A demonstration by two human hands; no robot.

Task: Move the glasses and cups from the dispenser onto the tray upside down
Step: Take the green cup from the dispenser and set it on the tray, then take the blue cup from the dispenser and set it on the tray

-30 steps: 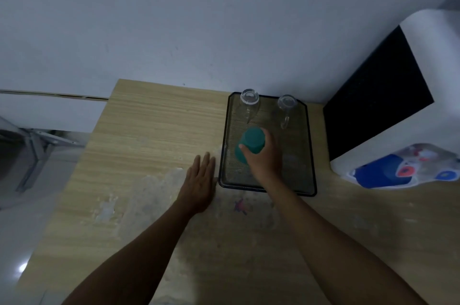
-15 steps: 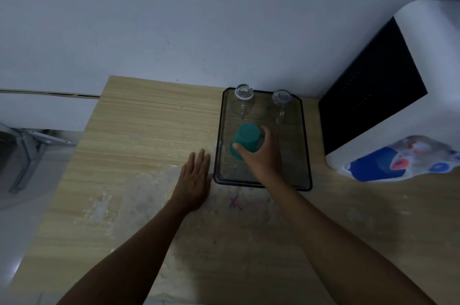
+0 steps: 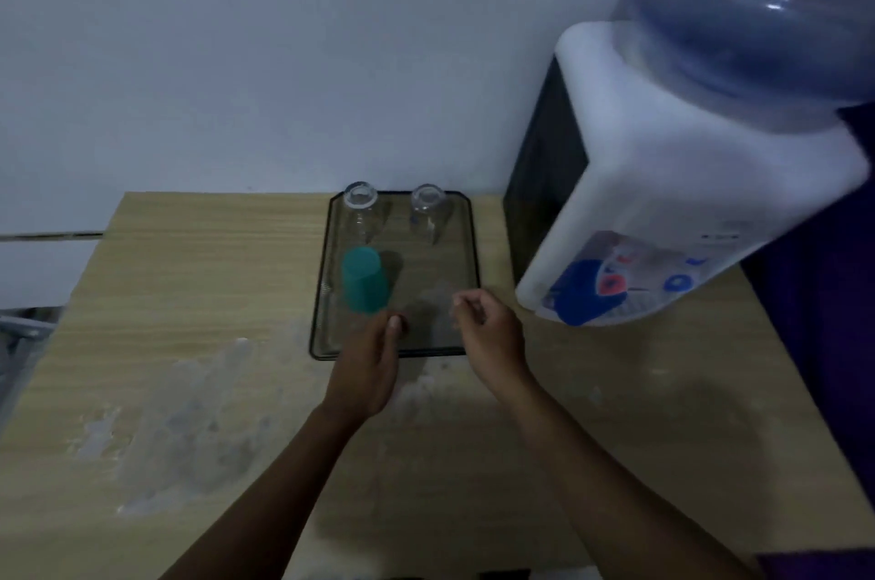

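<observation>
The table point(image 3: 199, 295) is showing pale wood grain, matt, with whitish worn patches scuffing its finish. The two glasses point(image 3: 361, 212) are looking clear and glossy beside a teal cup point(image 3: 364, 279) of matt plastic, all on a dark-rimmed tray point(image 3: 473, 257). The dispenser point(image 3: 663, 200) is wearing smooth white plastic, its blue bottle point(image 3: 757, 11) translucent and catching glossy highlights.

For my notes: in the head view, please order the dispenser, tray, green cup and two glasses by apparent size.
1. Dispenser, nearer the camera.
2. Tray.
3. Green cup.
4. Left glass and right glass: alike, not ranked.
</observation>
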